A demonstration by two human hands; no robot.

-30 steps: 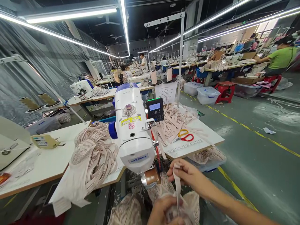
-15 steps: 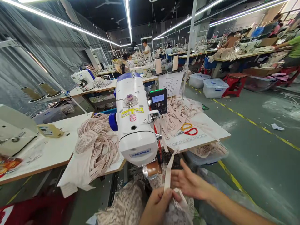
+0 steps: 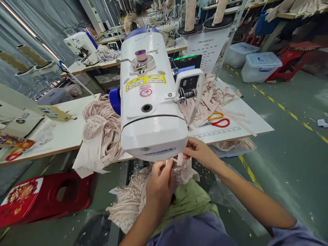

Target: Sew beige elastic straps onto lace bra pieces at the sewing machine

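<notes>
A white sewing machine (image 3: 153,133) stands right in front of me, and its head hides the needle area. Just below the head, my left hand (image 3: 160,181) pinches the edge of a beige lace piece (image 3: 186,174). My right hand (image 3: 201,153) has thumb and fingers closed at a beige elastic strap (image 3: 180,159), close by the machine's right side. The lace piece hangs from between both hands over my lap. More beige lace pieces (image 3: 133,205) are heaped to the left of my left hand.
Strapped lace pieces (image 3: 102,136) are piled left of the machine. To the right, beige strips (image 3: 202,106), red-handled scissors (image 3: 220,123) and yellow-handled ones (image 3: 216,116) lie on the tabletop. A red stool (image 3: 69,191) stands at lower left. Thread cones (image 3: 190,17) rise behind.
My view has tilted down and closer to the machine. My right hand, spread open before, has closed at the strap. Both hands have moved up beneath the machine head with the lace piece.
</notes>
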